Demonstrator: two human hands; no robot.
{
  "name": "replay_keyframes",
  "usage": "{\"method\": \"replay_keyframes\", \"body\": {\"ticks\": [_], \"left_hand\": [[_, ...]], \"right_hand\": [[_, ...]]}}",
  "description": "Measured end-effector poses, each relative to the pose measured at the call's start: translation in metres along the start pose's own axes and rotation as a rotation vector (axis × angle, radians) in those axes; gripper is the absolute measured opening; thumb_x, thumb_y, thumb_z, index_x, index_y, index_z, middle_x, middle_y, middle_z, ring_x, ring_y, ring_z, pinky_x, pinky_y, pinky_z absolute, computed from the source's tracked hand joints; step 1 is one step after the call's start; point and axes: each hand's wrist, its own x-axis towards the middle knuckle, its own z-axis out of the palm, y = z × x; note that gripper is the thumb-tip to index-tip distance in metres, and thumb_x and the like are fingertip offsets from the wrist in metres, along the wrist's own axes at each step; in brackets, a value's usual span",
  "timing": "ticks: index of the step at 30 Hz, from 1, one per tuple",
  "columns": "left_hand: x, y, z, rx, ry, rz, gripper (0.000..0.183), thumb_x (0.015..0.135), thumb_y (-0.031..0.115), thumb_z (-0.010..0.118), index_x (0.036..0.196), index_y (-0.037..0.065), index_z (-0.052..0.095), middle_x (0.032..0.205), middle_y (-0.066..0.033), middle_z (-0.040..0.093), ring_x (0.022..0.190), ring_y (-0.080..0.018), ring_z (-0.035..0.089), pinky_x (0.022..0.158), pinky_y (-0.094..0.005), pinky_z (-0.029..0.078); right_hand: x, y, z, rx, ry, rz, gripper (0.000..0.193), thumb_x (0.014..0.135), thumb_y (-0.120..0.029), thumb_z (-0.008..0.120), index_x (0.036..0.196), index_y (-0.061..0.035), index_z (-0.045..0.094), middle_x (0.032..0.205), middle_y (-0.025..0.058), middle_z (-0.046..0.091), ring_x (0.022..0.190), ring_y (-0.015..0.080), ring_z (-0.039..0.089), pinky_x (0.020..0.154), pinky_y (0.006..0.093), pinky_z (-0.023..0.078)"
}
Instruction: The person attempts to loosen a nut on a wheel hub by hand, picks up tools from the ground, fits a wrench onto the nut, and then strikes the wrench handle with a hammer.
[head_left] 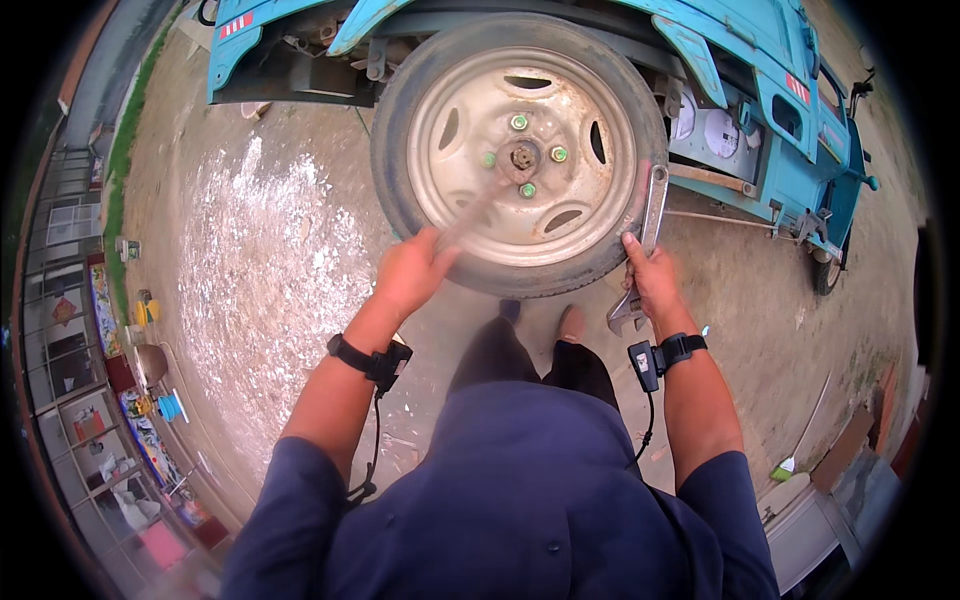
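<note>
A wheel with a black tyre [395, 150] and a rusty cream rim [440, 90] stands upright in front of me on a blue vehicle. Several green nuts [559, 154] ring its hub [524, 155]. Closed round a long tool [472, 212], my left hand [408, 272] is at the tyre's lower left; the tool points up toward the hub, too motion-smeared to show its kind. At the lower right of the tyre, my right hand [655, 278] grips an adjustable wrench [656, 200] by its handle, with the jaw end down and the holed end up.
The blue vehicle [745, 70] spans the top and right. White powdery patches [280, 230] mark the ground at left. A green-tipped broom [785, 468] and boards [845, 448] lie at lower right. Along the left edge runs a windowed wall [75, 330].
</note>
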Motion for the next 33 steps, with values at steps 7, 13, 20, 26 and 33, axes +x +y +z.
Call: {"method": "replay_keyframes", "body": {"ticks": [7, 13, 20, 26, 33], "left_hand": [[-0.015, 0.007, 0.015, 0.003, 0.059, -0.049, 0.037, 0.094, 0.041, 0.065, 0.101, 0.004, 0.061, 0.077, -0.0201, 0.067, 0.078, -0.0427, 0.066, 0.07, -0.0504, 0.051], [-0.019, 0.015, 0.022, -0.025, 0.086, -0.106, 0.038, 0.093, 0.041, 0.067, 0.103, 0.004, 0.062, 0.08, -0.0209, 0.068, 0.079, -0.041, 0.067, 0.07, -0.0482, 0.052], [-0.02, 0.019, 0.019, -0.118, 0.177, -0.13, 0.037, 0.09, 0.039, 0.073, 0.103, 0.005, 0.065, 0.083, -0.0191, 0.07, 0.079, -0.0387, 0.068, 0.07, -0.0456, 0.053], [-0.021, 0.015, 0.022, -0.063, 0.175, -0.096, 0.036, 0.089, 0.037, 0.073, 0.102, 0.004, 0.066, 0.082, -0.0184, 0.069, 0.077, -0.0382, 0.067, 0.069, -0.0452, 0.053], [-0.025, 0.02, 0.031, -0.156, 0.2, -0.137, 0.037, 0.089, 0.036, 0.074, 0.104, 0.003, 0.064, 0.084, -0.0185, 0.07, 0.078, -0.0369, 0.068, 0.071, -0.0437, 0.053]], "right_hand": [[0.01, -0.009, -0.004, 0.076, -0.077, -0.016, 0.042, 0.089, -0.045, 0.077, 0.086, -0.0082, 0.057, 0.057, -0.0002, 0.048, 0.043, 0.0122, 0.046, 0.043, 0.0302, 0.041], [0.012, -0.01, 0.0, 0.103, -0.012, -0.056, 0.043, 0.088, -0.045, 0.078, 0.088, -0.0075, 0.057, 0.061, -0.0005, 0.05, 0.046, 0.0114, 0.046, 0.044, 0.0296, 0.041], [0.012, -0.007, -0.009, 0.011, -0.055, -0.042, 0.045, 0.088, -0.047, 0.078, 0.091, -0.0069, 0.058, 0.063, -0.0012, 0.05, 0.048, 0.0107, 0.047, 0.044, 0.0292, 0.041], [0.012, -0.011, -0.011, -0.049, -0.052, -0.057, 0.046, 0.089, -0.048, 0.076, 0.093, -0.0067, 0.058, 0.065, -0.0014, 0.05, 0.049, 0.0101, 0.047, 0.044, 0.0291, 0.041], [0.001, -0.026, -0.029, -0.015, 0.011, -0.078, 0.045, 0.096, -0.047, 0.068, 0.106, -0.0049, 0.056, 0.064, -0.0024, 0.047, 0.048, 0.01, 0.044, 0.044, 0.0281, 0.041]]}}
